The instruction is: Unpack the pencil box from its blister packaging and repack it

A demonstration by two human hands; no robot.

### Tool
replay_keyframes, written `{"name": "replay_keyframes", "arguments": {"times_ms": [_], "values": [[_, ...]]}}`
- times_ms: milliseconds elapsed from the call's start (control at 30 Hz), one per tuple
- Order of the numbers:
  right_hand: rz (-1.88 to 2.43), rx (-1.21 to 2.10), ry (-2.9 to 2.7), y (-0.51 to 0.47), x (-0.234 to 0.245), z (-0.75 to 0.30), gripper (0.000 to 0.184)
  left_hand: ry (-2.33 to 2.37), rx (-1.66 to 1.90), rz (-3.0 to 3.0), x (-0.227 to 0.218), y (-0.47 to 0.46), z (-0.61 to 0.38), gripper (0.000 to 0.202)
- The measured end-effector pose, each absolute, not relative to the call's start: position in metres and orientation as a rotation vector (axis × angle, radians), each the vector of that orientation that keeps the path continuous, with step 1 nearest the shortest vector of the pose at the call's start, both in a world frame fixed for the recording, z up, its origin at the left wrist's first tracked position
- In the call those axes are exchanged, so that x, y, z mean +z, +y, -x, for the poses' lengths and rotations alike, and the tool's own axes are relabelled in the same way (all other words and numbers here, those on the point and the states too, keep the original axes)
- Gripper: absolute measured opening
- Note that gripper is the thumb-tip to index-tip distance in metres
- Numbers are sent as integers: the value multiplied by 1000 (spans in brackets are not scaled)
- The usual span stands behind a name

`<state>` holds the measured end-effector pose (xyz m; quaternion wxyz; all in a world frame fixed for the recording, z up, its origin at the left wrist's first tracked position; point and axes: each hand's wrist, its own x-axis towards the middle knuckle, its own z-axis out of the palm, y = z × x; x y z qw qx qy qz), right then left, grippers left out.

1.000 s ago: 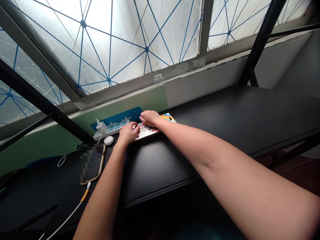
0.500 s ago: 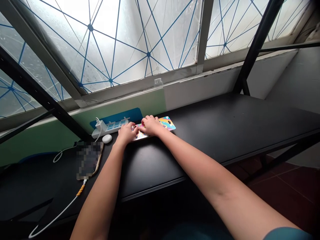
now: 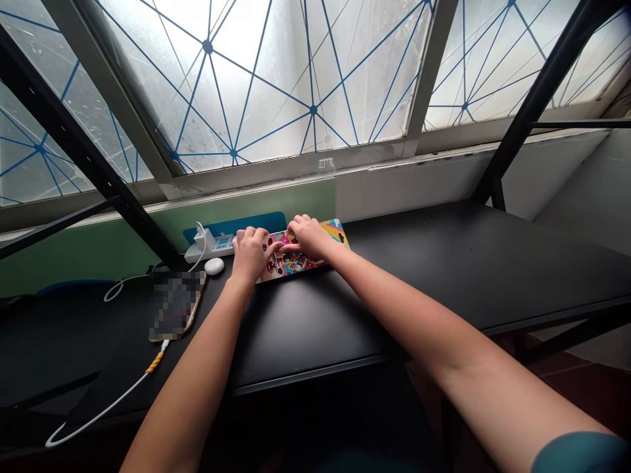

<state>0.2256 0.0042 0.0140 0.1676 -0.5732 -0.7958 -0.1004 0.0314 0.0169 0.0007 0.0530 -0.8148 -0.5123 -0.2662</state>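
A flat, brightly printed packet point(image 3: 296, 263) with a hang hole at its right end is held at the back of the black desk, its patterned face tilted towards me. My left hand point(image 3: 250, 252) grips its left end, fingers over the top edge and thumb across the front. Around the upper edge near the middle, my right hand point(image 3: 308, 235) is closed, its thumb pointing left along the face. The two thumb tips almost meet. What the packet contains cannot be seen.
Left of the packet, a white power strip point(image 3: 197, 255) with a plugged-in charger point(image 3: 204, 240) lies by the wall. A small white rounded case point(image 3: 214, 266) and a phone point(image 3: 178, 305) on a white cable point(image 3: 108, 406) are nearer. Black metal posts point(image 3: 535, 105) frame the desk point(image 3: 434, 269).
The packet has tipped up, so more of its printed front shows. My thumbs have drawn together across it. The view has shifted slightly.
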Motion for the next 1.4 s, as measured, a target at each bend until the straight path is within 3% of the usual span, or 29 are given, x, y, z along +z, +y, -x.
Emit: {"name": "replay_keyframes", "arguments": {"times_ms": [167, 500, 700, 900, 1033, 1267, 1400], "values": [[1506, -426, -2274, -18, 29, -225, 44, -1338, -883, 2408, 23, -1, -28, 22], [1409, -429, -2418, -72, 8, -242, 13, -1217, -452, 2848, 37, -33, -25, 38], [1302, -303, -2520, -83, -6, -260, 30, -1308, -369, 3091, 22, -17, -19, 81], [1350, -107, -2379, -76, -13, -281, 56, -1273, -343, 3087, 4, -6, -22, 72], [1456, -4, -2214, -58, -14, -311, 73, -1188, -498, 2988, 1, -6, -30, 78], [1478, -38, -2043, -55, -13, -329, 60, -1020, -670, 2880, 0, -9, -34, 92], [1432, -68, -2077, -58, -14, -324, 59, -1061, -746, 2845, -1, -7, -32, 82]]}}
